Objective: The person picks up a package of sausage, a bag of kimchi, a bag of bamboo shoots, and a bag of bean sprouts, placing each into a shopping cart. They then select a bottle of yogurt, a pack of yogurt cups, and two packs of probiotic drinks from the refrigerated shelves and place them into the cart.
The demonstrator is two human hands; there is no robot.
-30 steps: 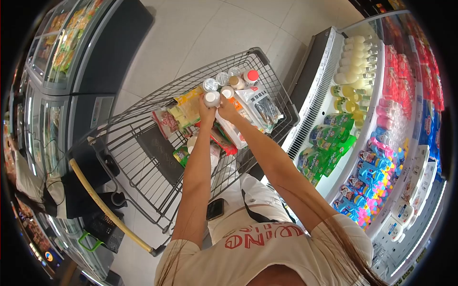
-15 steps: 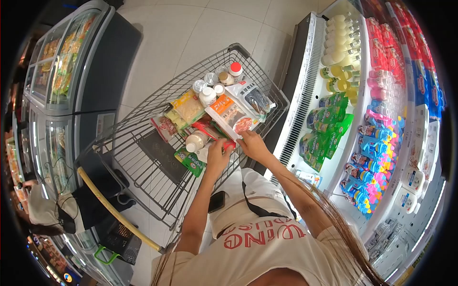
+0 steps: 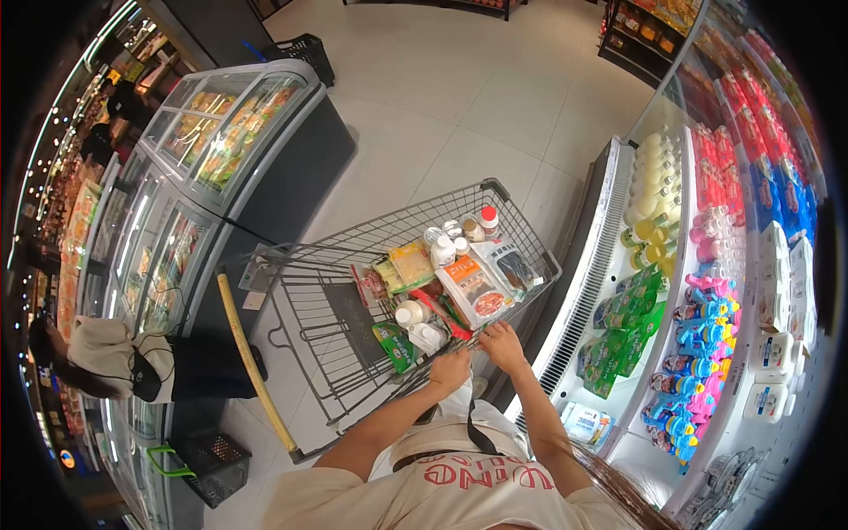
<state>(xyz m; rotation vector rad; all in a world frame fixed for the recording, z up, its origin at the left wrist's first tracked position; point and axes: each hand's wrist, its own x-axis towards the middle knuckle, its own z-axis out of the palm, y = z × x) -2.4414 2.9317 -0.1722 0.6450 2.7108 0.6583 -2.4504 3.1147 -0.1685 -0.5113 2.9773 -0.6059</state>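
Observation:
My left hand point(image 3: 451, 371) is closed at the near side rim of a wire shopping cart point(image 3: 305, 250). Beside it, my right hand point(image 3: 503, 346) has its fingers curled over the same rim, close to a white and orange food pack point(image 3: 474, 284). Inside the cart, nearest my left hand, lie a white carton point(image 3: 427, 337), a white-capped bottle point(image 3: 412, 313) and a green pouch point(image 3: 395, 346). Farther in are a yellow pack point(image 3: 412, 265), a dark-windowed bag point(image 3: 512, 262), several white bottles and a red-capped jar point(image 3: 488, 218). My fingertips are partly hidden.
A refrigerated shelf point(image 3: 565, 327) with bottles, green pouches point(image 3: 611, 355) and colourful drinks runs along the right. Glass-topped freezers point(image 3: 305, 141) line the left. Behind the yellow cart handle point(image 3: 252, 362), a person point(image 3: 124, 358) stands near a black basket point(image 3: 221, 473) on the floor.
Both hands have drawn back from the packs in the cart to its near rim. My view has lifted, showing more floor and shelving ahead. The goods in the cart look much the same.

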